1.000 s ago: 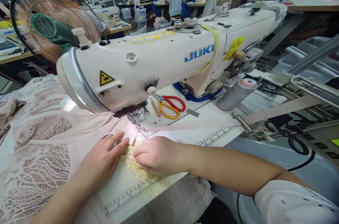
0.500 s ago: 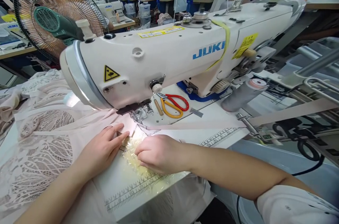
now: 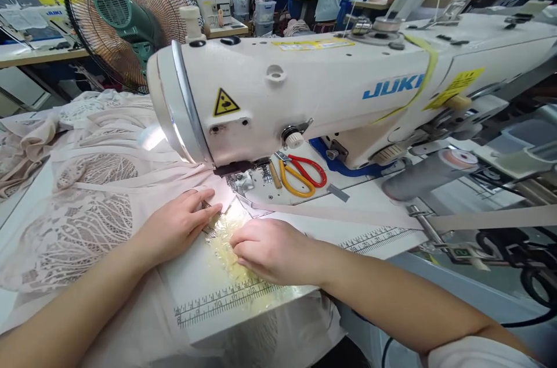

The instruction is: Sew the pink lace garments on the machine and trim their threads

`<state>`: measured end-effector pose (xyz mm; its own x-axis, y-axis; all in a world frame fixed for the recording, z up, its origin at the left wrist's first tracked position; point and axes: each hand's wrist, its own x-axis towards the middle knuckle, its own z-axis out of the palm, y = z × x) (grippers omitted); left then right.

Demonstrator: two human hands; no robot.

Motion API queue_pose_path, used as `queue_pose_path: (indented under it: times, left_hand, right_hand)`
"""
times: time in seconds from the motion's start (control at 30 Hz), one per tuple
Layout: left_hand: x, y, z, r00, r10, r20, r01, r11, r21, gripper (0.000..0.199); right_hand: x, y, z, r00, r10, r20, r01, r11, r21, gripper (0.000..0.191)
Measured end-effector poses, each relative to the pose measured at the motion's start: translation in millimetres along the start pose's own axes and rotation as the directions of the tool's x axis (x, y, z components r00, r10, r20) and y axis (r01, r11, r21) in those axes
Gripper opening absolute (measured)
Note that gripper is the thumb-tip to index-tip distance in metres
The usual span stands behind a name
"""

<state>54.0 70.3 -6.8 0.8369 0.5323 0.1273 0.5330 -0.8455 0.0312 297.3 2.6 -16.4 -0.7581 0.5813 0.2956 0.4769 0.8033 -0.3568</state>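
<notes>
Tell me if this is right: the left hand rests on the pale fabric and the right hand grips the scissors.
Not quite: in the head view, the right hand is at the crinkled yellowish patch; the scissors lie beyond, untouched. The left hand rests on the pale fabric.

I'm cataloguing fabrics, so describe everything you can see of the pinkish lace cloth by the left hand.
The pinkish lace cloth looks thin and soft, with plain stretches and openwork panels of branching lines. It lies loosely rumpled over the left of the white table, gathering into folds towards the sewing machine. The left hand rests at its edge there.
</notes>
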Motion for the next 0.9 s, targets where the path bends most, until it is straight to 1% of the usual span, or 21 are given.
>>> queue_pose_path:
  times: [0.2, 0.37, 0.57, 0.67, 0.73, 0.77, 0.83, 0.9]
  left_hand:
    - [2.3, -12.3, 3.4, 1.000, -0.009, -0.028, 0.010, 0.999, 0.050, 0.039]
    - [8.6, -22.1, 3.3, 0.999, -0.046, -0.029, 0.048, 0.996, 0.077, 0.041]
    - [13.0, -30.7, 4.5, 0.993, -0.115, -0.015, 0.115, 0.990, 0.080, 0.043]
    - [14.8, -32.0, 5.9, 0.990, -0.144, -0.003, 0.144, 0.985, 0.100, 0.045]
    - [16.0, -31.3, 6.1, 0.983, -0.181, 0.022, 0.177, 0.977, 0.117, 0.046]
    - [15.6, -30.7, 6.2, 0.978, -0.207, 0.035, 0.201, 0.971, 0.129, 0.046]
    - [10.0, -28.8, 7.0, 0.965, -0.258, 0.056, 0.246, 0.956, 0.161, 0.047]
    - [-5.9, -25.8, 8.2, 0.959, -0.280, 0.052, 0.264, 0.943, 0.204, 0.048]
  right_hand:
    - [0.2, 1.9, 2.2, 1.000, -0.005, -0.003, 0.005, 1.000, 0.013, 0.017]
    - [0.7, 2.3, 3.9, 0.999, -0.012, -0.034, 0.012, 1.000, 0.007, 0.017]
    - [1.3, 8.3, 9.7, 0.992, -0.064, -0.113, 0.064, 0.998, 0.000, 0.020]
    - [2.7, 6.0, 9.4, 0.985, -0.054, -0.164, 0.053, 0.999, -0.013, 0.021]
    - [5.9, -7.3, 11.2, 0.983, -0.033, -0.181, 0.024, 0.998, -0.052, 0.020]
    - [8.3, -18.5, 14.3, 0.984, -0.033, -0.177, 0.020, 0.997, -0.073, 0.020]
    - [15.4, -48.0, 26.8, 0.986, -0.081, -0.145, 0.067, 0.993, -0.098, 0.023]
    - [25.3, -80.2, 47.0, 0.976, -0.181, -0.120, 0.169, 0.980, -0.108, 0.028]
